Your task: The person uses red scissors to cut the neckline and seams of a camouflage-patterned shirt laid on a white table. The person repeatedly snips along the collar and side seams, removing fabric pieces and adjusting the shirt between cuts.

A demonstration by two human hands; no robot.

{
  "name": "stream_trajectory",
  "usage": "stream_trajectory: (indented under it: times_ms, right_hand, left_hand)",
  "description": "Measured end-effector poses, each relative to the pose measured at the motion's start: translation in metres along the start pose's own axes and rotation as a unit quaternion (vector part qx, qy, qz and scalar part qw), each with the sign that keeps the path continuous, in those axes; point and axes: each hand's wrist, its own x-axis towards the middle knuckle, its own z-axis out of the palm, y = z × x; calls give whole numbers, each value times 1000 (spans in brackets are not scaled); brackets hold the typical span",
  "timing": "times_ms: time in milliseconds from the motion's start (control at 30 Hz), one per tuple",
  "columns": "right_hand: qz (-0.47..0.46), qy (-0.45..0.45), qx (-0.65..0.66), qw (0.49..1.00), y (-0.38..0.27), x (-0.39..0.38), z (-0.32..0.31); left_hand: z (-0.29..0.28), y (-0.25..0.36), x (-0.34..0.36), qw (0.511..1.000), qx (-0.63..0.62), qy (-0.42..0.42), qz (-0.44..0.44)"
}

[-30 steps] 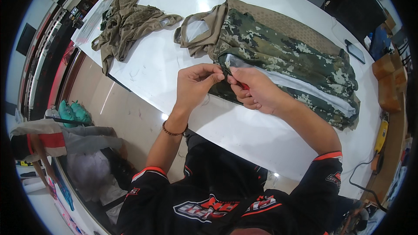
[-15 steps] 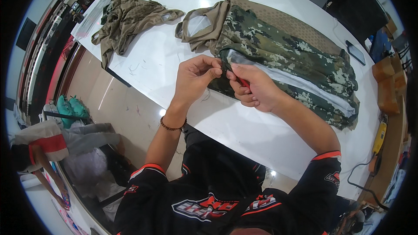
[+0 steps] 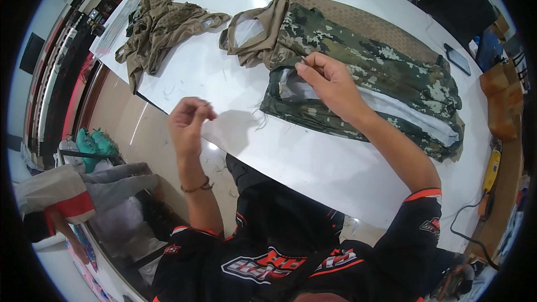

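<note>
A green camouflage garment (image 3: 391, 75) with a pale lining lies lengthwise on the white table, its open end toward the left. Over that end is my right hand (image 3: 333, 84), closed, with thumb and forefinger pinched beside the cuff-like edge. A tiny dark tip shows at those fingertips; whatever sits inside the palm is hidden. My left hand (image 3: 189, 123) is held away from the cloth, above the table's near edge. Its thumb and forefinger press together, and anything between them is too small to name. Loose threads (image 3: 260, 113) hang by the garment's open end.
Brown patterned cloth (image 3: 358, 25) lies behind the camouflage piece. Another crumpled brown garment (image 3: 162, 28) is at the table's far left. A phone (image 3: 457, 59) and a yellow corded tool (image 3: 491, 171) are on the right. Another person's arm (image 3: 67, 235) shows at lower left.
My left hand has pulled away from the garment, down and to the left. My right hand has risen slightly, and the red-handled tool seen in it before no longer shows.
</note>
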Motion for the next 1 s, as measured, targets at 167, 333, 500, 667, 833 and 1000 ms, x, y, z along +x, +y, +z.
stream_trajectory:
  times_ms: [167, 333, 500, 667, 833, 1000]
  right_hand:
    - [-18, 3, -49, 999, 11, 1, 3]
    - [-18, -8, -48, 999, 10, -3, 2]
    - [27, -68, -43, 996, 5, 2, 10]
    - [12, -49, -29, 998, 5, -8, 8]
    - [-32, -29, -18, 999, 9, -11, 14]
    - [-67, 9, 21, 997, 17, -15, 20]
  left_hand:
    - [-31, 26, -7, 986, 157, 60, -15]
    - [-71, 42, 19, 857, 425, 265, 120]
    - [1, 55, 12, 930, 313, 118, 153]
    - [113, 33, -2, 980, 190, -53, 16]
    - [121, 18, 14, 985, 135, -83, -66]
    - [120, 6, 22, 990, -25, -69, -117]
